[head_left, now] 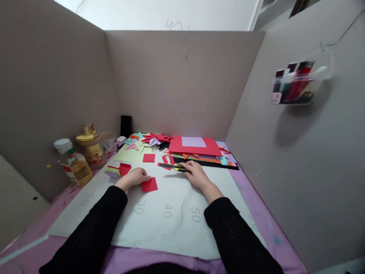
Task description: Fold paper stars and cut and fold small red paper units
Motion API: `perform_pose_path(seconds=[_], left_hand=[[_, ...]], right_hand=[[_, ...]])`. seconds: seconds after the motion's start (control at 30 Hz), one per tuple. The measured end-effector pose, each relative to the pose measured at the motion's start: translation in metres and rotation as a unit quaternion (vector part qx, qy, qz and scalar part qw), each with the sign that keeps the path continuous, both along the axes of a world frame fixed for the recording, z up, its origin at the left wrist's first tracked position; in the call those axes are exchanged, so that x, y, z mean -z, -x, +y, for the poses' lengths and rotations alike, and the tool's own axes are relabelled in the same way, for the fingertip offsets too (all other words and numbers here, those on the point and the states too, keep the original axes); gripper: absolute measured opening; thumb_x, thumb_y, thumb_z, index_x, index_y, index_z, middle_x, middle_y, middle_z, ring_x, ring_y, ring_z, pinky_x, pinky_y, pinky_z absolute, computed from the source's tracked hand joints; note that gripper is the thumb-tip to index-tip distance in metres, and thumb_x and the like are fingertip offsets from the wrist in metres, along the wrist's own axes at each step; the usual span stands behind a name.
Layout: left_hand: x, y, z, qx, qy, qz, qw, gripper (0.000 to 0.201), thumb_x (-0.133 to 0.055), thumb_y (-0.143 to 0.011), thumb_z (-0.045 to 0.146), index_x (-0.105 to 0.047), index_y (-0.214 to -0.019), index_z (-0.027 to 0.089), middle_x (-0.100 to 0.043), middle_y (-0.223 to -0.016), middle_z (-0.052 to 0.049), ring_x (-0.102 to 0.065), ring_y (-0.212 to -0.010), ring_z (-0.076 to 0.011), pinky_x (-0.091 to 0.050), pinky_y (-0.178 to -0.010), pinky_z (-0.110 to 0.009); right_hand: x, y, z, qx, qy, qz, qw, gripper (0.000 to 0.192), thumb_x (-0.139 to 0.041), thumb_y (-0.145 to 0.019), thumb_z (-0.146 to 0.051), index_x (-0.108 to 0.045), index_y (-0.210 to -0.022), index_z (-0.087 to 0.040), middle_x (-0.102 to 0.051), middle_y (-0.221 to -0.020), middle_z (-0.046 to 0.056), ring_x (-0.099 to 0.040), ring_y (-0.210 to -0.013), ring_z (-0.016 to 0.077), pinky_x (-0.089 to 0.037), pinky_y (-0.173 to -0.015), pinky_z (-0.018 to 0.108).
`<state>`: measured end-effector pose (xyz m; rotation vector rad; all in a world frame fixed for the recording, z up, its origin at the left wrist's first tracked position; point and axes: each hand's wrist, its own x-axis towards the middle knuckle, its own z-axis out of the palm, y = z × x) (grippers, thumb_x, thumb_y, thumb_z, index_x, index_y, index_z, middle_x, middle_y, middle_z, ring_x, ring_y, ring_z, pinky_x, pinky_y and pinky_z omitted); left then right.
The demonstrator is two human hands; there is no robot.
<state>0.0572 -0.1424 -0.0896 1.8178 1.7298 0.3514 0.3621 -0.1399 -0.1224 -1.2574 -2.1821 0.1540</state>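
Note:
My left hand [136, 177] pinches the corner of a small red paper square [150, 185] on the white mat. Fingers of my right hand [197, 175] are closed on the handle of black-and-yellow scissors [169, 166], whose dark blades point left. Just behind the blades are narrow red paper scraps [166, 159]. A second red square [149, 158] lies flat farther back. To the left of my left hand stands a folded red and pale green paper piece [121, 170], partly hidden by the hand.
Folded paper stars [156, 139] and a stack of coloured sheets topped by a red one [210, 147] fill the back. Bottles [81, 168] and a tub [92, 150] stand left, a black phone [126, 126] behind. Grey partitions enclose the table; a clear holder [299, 83] hangs right.

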Motion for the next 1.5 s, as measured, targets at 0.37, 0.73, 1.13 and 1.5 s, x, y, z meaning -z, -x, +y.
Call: perform_pose_path(seconds=[0.37,0.73,1.13,1.5], left_hand=[[-0.015,-0.027,0.012,-0.096,-0.077,-0.070,0.990,0.016,-0.056,-0.074,0.023,-0.057,-0.088,0.016,-0.062,-0.062,-0.001,-0.057,-0.055,-0.0144,-0.040,-0.048,-0.022],[-0.025,-0.001,-0.045,-0.019,-0.161,0.171,0.972,0.030,-0.046,-0.083,0.042,-0.061,-0.076,0.018,-0.067,-0.071,-0.011,-0.064,-0.070,-0.0247,-0.043,-0.058,-0.029],[0.011,0.002,-0.010,0.162,-0.236,0.038,0.957,0.025,-0.048,-0.084,0.025,-0.072,-0.087,0.021,-0.068,-0.092,-0.007,-0.062,-0.083,-0.0199,-0.046,-0.081,-0.028],[0.018,0.004,-0.013,0.108,-0.277,-0.028,0.954,0.029,-0.046,-0.088,0.030,-0.072,-0.098,0.021,-0.066,-0.096,-0.008,-0.061,-0.088,-0.0194,-0.046,-0.082,-0.029]], right_hand=[[-0.005,-0.005,0.000,0.052,-0.021,0.032,0.998,0.047,-0.054,-0.080,-0.012,-0.056,-0.126,-0.023,-0.059,-0.107,0.008,-0.050,-0.105,0.0227,-0.038,-0.095,0.039],[-0.011,-0.001,-0.007,0.031,0.009,-0.045,0.998,0.044,-0.058,-0.081,-0.013,-0.059,-0.123,-0.026,-0.058,-0.107,0.006,-0.049,-0.103,0.0215,-0.034,-0.095,0.038],[-0.009,0.017,-0.015,-0.013,0.068,-0.130,0.989,0.044,-0.056,-0.082,-0.015,-0.058,-0.123,-0.032,-0.059,-0.109,0.005,-0.049,-0.105,0.0225,-0.022,-0.101,0.045],[-0.012,0.010,-0.014,0.042,0.052,-0.143,0.987,0.042,-0.054,-0.082,-0.015,-0.059,-0.122,-0.029,-0.059,-0.109,0.007,-0.048,-0.101,0.0228,-0.029,-0.094,0.039]])
